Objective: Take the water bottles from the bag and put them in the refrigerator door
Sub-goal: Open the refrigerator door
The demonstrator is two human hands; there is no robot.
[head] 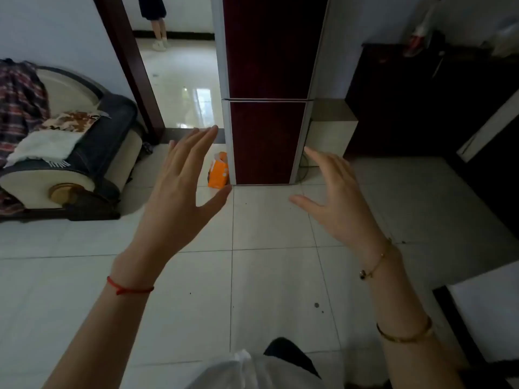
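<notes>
A tall refrigerator [269, 80] with dark red doors and silver edges stands straight ahead, both doors closed. My left hand [182, 186] is raised in front of me, fingers spread, holding nothing. My right hand [337, 197] is held up to the right of it, also spread and empty. Both hands hover short of the refrigerator's lower door. At the bottom edge, just below me, lies a white translucent plastic bag [252, 372]. No water bottles show; the bag's contents are hidden.
An orange packet [218, 171] leans on the floor at the refrigerator's left foot. A sofa [70, 153] with blankets stands left, dark cabinets [421, 102] right. A person's legs [158, 29] show through the doorway beyond. White floor tiles stretch between me and the refrigerator.
</notes>
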